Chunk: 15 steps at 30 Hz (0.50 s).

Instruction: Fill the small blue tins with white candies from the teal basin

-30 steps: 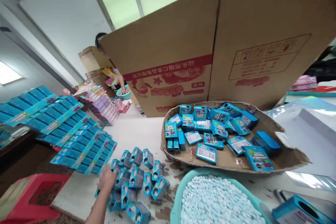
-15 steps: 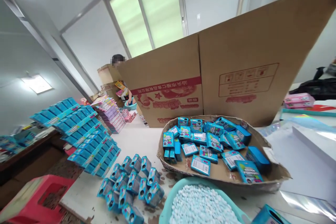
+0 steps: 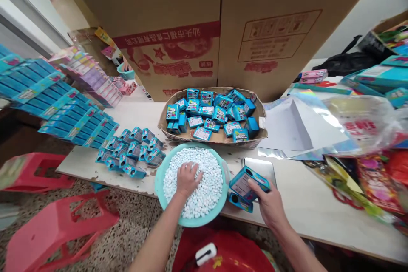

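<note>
A round teal basin [image 3: 161,193] full of small pale blue and white candies [image 3: 207,178] stands at the table's front edge. My left hand [image 3: 188,178] rests on the candies, its fingers spread and slightly sunk among them. To the right of the basin, my right hand [image 3: 267,199] grips a blue candy box [image 3: 244,182], thumb on its printed face. Another blue box [image 3: 240,202] lies just beneath the held one. Behind them is a flat silvery object [image 3: 261,170]. Several blue boxes with round openings [image 3: 127,148] stand left of the basin.
Behind the basin, a cardboard tray [image 3: 162,123] holds many blue boxes, with a tall carton [image 3: 191,4] behind it. Stacked blue boxes [image 3: 54,93] rise at the left, above red stools [image 3: 57,229]. Plastic bags [image 3: 360,123] and coloured packets [image 3: 376,182] lie at the right.
The view has tilted down and shifted right. Both hands and forearms now show, with the left on the candies and the right on a box. The basin shows whole.
</note>
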### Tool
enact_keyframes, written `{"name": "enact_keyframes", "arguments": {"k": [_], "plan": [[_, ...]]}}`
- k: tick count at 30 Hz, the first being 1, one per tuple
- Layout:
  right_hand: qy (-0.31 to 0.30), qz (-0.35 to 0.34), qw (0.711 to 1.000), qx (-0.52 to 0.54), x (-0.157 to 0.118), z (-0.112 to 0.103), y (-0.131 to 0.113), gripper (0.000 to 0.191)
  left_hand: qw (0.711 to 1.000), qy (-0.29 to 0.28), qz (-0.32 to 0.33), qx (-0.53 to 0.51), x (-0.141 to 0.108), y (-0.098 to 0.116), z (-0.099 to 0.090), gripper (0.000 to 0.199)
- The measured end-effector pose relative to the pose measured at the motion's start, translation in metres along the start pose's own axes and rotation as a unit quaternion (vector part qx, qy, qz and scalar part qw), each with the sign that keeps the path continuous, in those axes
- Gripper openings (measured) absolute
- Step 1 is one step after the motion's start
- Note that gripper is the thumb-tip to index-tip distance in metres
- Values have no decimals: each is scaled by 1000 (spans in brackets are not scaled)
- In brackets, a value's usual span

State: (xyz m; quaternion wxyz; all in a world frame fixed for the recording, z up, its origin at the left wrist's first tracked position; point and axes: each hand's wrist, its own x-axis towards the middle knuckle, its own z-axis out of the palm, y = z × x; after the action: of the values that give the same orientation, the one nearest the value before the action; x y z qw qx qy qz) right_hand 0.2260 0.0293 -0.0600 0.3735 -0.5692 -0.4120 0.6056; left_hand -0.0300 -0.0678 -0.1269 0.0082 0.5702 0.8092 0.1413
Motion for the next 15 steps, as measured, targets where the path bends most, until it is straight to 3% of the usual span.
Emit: {"name": "enact_keyframes", "arguments": {"k": [5, 10, 15], "plan": [[-72, 4, 997, -6, -13, 11, -3, 46, 991, -2, -86, -98, 16, -4, -3, 28], [-75, -14, 997, -23, -33, 38, -8, 43, 969, -3, -133, -206, 19, -19, -7, 21], [-45, -37, 997, -52, -60, 71, -5, 47, 909, -15, -198, -366, 12, -38, -15, 16]]}}
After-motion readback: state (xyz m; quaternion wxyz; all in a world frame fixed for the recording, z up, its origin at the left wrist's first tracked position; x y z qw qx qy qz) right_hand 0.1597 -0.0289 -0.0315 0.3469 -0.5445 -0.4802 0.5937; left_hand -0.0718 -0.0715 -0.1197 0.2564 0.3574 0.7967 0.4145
